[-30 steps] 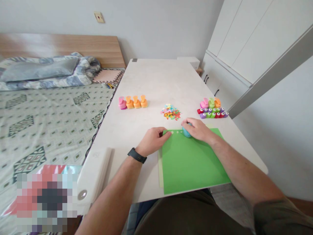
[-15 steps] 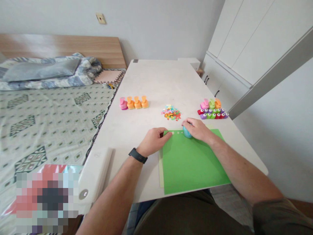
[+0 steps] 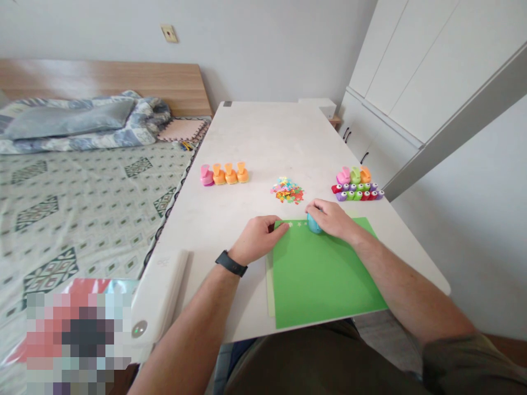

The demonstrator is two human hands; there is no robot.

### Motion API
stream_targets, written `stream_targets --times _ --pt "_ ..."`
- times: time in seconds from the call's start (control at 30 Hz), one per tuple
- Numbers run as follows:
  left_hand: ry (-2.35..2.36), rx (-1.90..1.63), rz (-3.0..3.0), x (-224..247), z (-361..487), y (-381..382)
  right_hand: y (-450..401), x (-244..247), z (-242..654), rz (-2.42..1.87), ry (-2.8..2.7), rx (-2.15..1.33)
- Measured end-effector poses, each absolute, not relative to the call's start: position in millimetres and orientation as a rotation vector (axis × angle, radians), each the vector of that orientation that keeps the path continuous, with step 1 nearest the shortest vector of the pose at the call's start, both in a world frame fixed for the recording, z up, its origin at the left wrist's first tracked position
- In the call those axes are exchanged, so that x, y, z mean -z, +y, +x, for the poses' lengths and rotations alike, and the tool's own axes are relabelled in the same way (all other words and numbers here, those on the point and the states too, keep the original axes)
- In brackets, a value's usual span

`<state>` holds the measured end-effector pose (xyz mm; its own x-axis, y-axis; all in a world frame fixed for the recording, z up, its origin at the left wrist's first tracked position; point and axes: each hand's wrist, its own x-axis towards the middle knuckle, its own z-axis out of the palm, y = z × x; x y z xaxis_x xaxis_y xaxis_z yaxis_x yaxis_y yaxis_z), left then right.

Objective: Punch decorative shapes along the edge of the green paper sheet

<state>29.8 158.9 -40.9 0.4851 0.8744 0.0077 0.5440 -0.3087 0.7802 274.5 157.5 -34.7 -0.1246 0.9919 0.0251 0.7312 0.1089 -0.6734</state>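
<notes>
Green card sheet (image 3: 321, 274) lies flat near the close edge of the desk (image 3: 263, 137), on top of a pale sheet (image 3: 270, 291) that shows along its left side. Right hand (image 3: 331, 218) is clenched around a blue craft punch (image 3: 314, 224), which sits at the sheet's far edge. The rounded body fills the palm, so I judge this grip suits pressing down from above. Left hand (image 3: 258, 240) lies at the same edge, with a row of small pale star shapes (image 3: 297, 224) between it and the punch. Its fingers curve against the card; I cannot tell whether they pinch it or only rest there. Its placing looks meant to stop the sheet from sliding. Farther up the desk, a heap of small coloured paper cut-outs (image 3: 287, 190) sits between a row of pink and orange punches (image 3: 224, 174) and a multicoloured cluster of punches (image 3: 357, 186), probably set aside to leave room around the sheet.
</notes>
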Motion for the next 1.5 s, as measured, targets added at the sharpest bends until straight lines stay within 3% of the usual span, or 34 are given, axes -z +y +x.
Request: stream_targets --times 1.5 --pt "1.143 -0.59 1.965 45.3 30.9 159.4 156.6 40.7 267.9 -1.678 -1.924 -0.574"
